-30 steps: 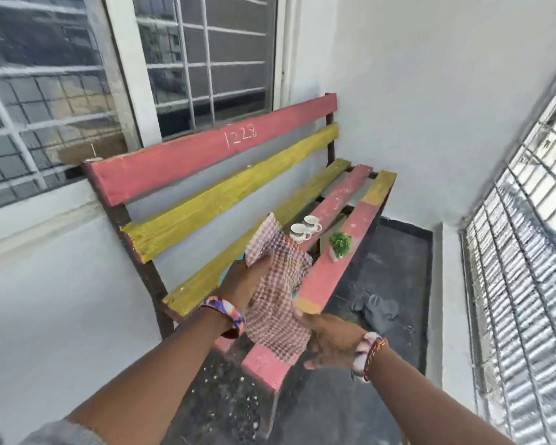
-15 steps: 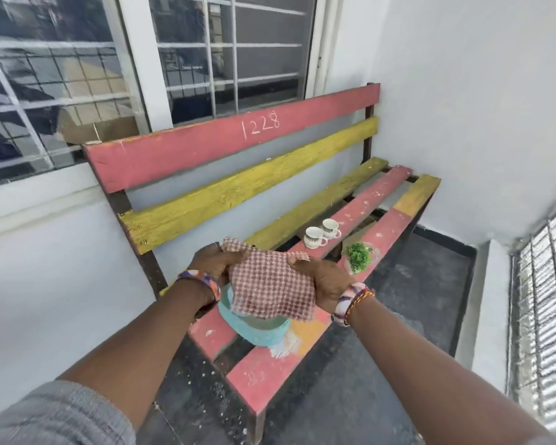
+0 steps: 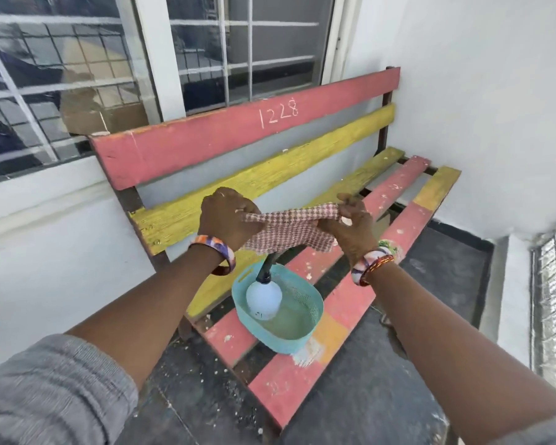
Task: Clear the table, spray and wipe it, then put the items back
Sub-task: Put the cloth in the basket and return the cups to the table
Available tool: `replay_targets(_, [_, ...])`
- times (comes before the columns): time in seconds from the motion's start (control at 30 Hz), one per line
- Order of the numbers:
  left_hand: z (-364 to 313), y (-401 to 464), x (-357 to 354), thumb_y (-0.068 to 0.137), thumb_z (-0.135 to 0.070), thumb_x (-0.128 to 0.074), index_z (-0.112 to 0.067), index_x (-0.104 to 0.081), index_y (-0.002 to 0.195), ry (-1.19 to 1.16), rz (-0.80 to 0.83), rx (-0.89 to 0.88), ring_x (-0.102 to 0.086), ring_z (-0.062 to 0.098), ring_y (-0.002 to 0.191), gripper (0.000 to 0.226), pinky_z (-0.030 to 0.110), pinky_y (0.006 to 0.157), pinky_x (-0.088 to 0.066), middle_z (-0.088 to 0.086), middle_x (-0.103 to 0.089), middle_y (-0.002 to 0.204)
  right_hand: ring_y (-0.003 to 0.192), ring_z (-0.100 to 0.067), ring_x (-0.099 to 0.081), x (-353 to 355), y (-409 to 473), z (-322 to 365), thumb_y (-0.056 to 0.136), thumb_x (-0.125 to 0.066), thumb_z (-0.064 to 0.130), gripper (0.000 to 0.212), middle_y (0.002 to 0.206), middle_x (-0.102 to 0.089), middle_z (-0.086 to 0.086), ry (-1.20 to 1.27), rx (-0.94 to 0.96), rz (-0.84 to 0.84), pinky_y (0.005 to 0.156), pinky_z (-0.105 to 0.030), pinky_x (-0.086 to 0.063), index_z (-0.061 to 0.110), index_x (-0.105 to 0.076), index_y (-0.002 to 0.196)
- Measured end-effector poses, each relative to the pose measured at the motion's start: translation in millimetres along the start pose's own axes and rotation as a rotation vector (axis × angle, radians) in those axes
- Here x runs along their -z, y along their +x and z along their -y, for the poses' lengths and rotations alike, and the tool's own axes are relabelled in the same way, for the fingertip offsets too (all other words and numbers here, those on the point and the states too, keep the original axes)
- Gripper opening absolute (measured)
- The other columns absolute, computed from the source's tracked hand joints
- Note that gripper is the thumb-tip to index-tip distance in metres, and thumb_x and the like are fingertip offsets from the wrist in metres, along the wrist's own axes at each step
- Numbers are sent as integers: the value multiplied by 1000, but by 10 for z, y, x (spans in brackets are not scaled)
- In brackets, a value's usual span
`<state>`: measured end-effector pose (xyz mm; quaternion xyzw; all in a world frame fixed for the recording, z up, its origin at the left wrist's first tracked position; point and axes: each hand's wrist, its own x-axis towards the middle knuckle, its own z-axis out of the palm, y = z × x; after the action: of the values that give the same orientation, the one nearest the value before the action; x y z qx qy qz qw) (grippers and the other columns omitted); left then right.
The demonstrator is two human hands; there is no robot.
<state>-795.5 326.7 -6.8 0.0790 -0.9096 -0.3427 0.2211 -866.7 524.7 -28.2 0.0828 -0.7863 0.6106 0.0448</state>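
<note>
The cloth [image 3: 289, 231], a thin woven rag in a small red-and-white check, is stretched at mid-frame between both hands; half a second ago it hung as a flat square in front of the basket, and now it is pulled out sideways into a band with a loose flap sagging below. The left hand [image 3: 227, 220] curls round its left end, the right hand [image 3: 350, 228] pinches its right corner, thumb and fingers closed on the fabric. The hands are wider apart and higher than before, so the basket [image 3: 305, 332] below them is now uncovered. It is a teal plastic tub with rounded corners, a slot handle and mesh-patterned walls, and it sits across the front slats of the bench [image 3: 187, 152]. Inside it, against the left wall, lies a white bottle [image 3: 264, 300] with a dark neck that slants up under the cloth. The bench has rough wooden slats painted pink and yellow, chipped and flecked with white; "1228" is scratched into the top back slat. Its far end nearly meets the white wall at right. Dark speckled floor lies open at the lower right, and barred windows fill the upper left.
</note>
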Motion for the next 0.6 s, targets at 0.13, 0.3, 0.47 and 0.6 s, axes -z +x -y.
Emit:
replay_targets(0.13, [133, 92, -89, 72, -5, -74, -9, -63, 81, -573, 146, 314, -57, -3, 55, 15, 24, 62, -42, 4, -57, 73, 71, 1, -64, -31, 39, -34, 77, -66, -4, 20, 71, -71, 16, 223, -12, 163, 68, -14, -49, 15, -69, 80])
replay_targets(0.3, [383, 95, -391, 80, 2, -64, 3, -59, 84, -729, 206, 581, -55, 28, 80, 7, 39, 86, -41, 20, -56, 86, 61, -14, -59, -164, 83, -244, 83, -57, -2, 22, 59, -66, 6, 287, -297, 212, 64, -24, -48, 16, -63, 71])
replay_targets(0.47, [733, -91, -816, 83, 6, -60, -20, -43, 63, -498, 480, 795, -39, 8, 61, 36, 30, 78, -30, -6, -46, 60, 64, -19, -55, -286, 166, -640, 83, -51, -6, 21, 67, -61, -2, 108, -552, 382, 57, -24, -48, 14, -50, 86])
replay_targets(0.6, [733, -306, -1126, 72, 1, -73, -24, -42, 93, -421, 396, 874, -45, 13, 78, 44, 27, 80, -33, 1, -46, 87, 77, -29, -55, -305, 322, -1125, 82, -56, -6, 40, 101, -59, -19, -196, -709, 619, 74, -37, -51, 3, -45, 120])
